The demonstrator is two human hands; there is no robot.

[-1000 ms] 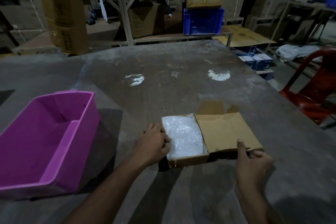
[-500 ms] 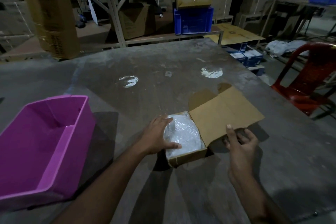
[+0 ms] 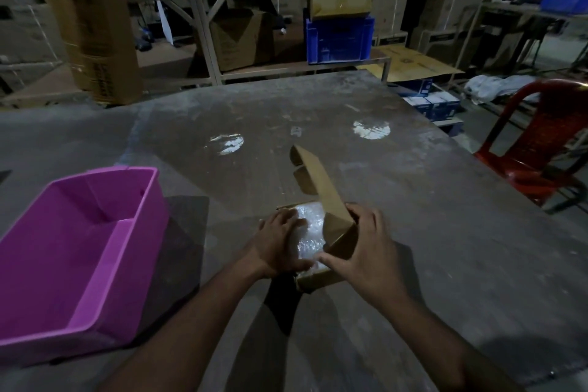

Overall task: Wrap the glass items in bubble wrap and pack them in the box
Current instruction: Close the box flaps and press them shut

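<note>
Both hands at the box (image 3: 321, 275): left hand (image 3: 280, 242) flat on soft bubble wrap (image 3: 313, 232), right hand (image 3: 366, 251) fingers gripping the stiff flap (image 3: 321, 188); contents judged fragile

A small brown cardboard box (image 3: 318, 277) lies on the table, near the middle of its near half. Its lid (image 3: 321, 184) stands raised on the right side, tilted up and leaning away toward the far end. Inside, white bubble wrap (image 3: 313, 232) fills the box to its rim, glinting; what it covers is hidden.
</note>
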